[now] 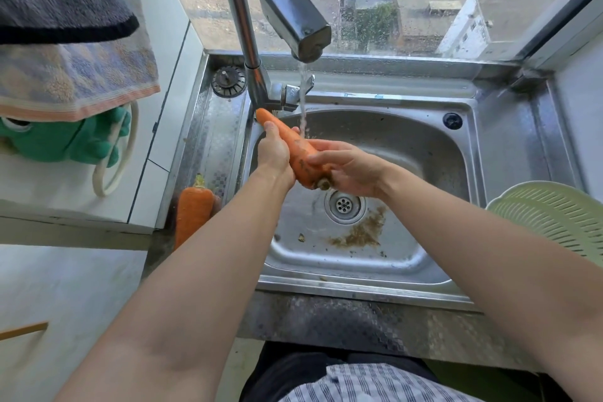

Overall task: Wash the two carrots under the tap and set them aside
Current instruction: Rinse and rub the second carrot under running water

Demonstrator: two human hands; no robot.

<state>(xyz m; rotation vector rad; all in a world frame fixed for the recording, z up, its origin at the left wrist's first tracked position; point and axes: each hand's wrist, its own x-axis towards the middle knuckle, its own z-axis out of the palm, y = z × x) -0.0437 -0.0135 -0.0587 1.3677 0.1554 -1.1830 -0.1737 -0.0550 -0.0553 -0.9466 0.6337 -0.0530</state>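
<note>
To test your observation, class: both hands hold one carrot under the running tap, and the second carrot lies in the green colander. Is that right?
Not quite. The head view shows the second carrot lying on the counter left of the sink, not in the green colander. The left hand and right hand do hold the other carrot under the running tap.

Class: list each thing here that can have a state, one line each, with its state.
Tap: running.
Held carrot: in both hands at the stream, dirt-specked.
Left hand: grips held carrot.
Right hand: grips held carrot.
Second carrot: lying on the drainboard, untouched.
Sink: unplugged, grit by drain.
</note>
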